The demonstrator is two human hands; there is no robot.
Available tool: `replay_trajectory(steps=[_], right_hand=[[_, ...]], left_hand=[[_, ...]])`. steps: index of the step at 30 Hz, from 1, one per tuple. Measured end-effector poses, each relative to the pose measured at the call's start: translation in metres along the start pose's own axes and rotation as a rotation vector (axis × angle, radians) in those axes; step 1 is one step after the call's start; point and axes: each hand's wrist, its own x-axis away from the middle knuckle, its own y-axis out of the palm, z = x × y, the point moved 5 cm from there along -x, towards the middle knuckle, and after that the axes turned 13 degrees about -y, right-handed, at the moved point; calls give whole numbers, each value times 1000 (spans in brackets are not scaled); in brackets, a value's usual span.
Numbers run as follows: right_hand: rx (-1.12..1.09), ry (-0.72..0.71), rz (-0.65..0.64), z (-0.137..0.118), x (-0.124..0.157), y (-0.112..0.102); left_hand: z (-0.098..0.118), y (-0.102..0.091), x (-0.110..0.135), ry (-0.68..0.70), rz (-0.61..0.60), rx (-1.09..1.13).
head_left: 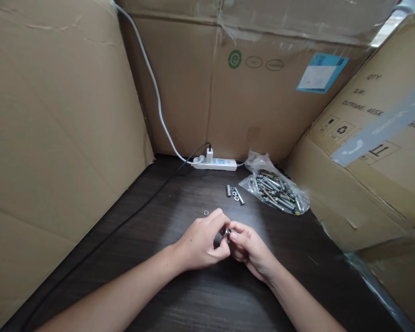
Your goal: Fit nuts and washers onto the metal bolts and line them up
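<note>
My left hand (202,242) and my right hand (251,249) meet over the dark wooden table (152,286), fingers curled in a pinch around a small metal bolt part (226,232) held between them. Its exact shape is mostly hidden by my fingers. A loose washer (206,213) lies just beyond my left hand. Further back lie a short metal sleeve (228,191), small washers (234,193) and a longer bolt (240,196).
A clear plastic bag (275,189) with several metal bolts lies at the back right. A white power strip (216,163) with a plugged charger and white cable sits against the rear cardboard box (249,78). Cardboard boxes wall the left (55,138) and right (373,152).
</note>
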Motion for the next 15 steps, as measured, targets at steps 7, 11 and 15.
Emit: replay_trajectory(steps=[7,11,15], right_hand=[[4,-8,6,0,0,-1],[31,-16,7,0,-1,-2],[72,-42,4,1,-2,-4]], left_hand=[[0,-1,0,-41,3,12],[2,-1,0,-18,-13,2],[2,0,0,5,-35,-5]])
